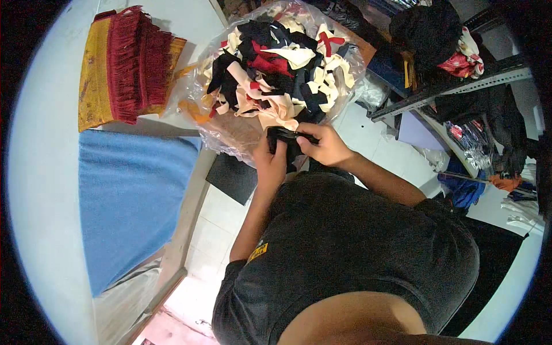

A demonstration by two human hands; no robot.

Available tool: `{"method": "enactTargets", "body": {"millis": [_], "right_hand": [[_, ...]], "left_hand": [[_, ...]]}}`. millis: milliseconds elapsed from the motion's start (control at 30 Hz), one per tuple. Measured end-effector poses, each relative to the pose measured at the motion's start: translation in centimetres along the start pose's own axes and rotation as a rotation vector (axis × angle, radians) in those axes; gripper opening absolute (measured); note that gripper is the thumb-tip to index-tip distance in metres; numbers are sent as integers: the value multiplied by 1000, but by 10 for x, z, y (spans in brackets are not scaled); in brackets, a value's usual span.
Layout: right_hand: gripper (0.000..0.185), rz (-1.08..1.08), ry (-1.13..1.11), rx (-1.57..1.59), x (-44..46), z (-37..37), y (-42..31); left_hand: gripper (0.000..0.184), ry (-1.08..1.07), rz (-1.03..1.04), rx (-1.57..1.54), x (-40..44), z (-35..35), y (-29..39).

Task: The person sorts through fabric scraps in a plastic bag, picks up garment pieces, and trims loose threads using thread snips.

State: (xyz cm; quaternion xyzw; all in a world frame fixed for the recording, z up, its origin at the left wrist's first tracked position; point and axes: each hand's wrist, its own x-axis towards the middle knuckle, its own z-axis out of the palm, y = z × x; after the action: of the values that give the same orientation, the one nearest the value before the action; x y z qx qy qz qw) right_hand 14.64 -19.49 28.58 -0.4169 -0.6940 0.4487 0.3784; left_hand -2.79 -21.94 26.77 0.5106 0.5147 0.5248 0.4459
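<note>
A piece of black fabric (280, 137) is held up between both my hands, close to my body at the near edge of a heap of cloth scraps (273, 69). My left hand (271, 160) grips its left part, the thumb lying over the folds. On the other side, my right hand (326, 145) pinches the fabric's right end between thumb and fingers. Black, cream, peach and red pieces make up the heap, which lies in a clear plastic bag (221, 135) just beyond my hands. The lower part of the black fabric blends into the dark behind it.
To the left are a blue towel (132, 201) and a folded yellow cloth (95, 75) with dark red fringe (135, 66). At the right, metal shelving (454, 95) holds dark clothes and packaged items. A black flat panel (232, 177) lies below the bag, above white floor tiles (215, 227).
</note>
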Motion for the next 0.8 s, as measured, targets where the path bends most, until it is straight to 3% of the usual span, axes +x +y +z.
{"method": "enactTargets", "body": {"millis": [100, 167, 800], "right_hand": [[17, -37, 22, 31, -2, -1, 2], [20, 67, -78, 26, -4, -4, 2], [19, 1, -113, 0, -2, -5, 1]], "left_hand": [[14, -13, 12, 54, -2, 2, -8], [14, -3, 28, 35, -3, 4, -12], [16, -3, -21, 62, -10, 3, -8]]}}
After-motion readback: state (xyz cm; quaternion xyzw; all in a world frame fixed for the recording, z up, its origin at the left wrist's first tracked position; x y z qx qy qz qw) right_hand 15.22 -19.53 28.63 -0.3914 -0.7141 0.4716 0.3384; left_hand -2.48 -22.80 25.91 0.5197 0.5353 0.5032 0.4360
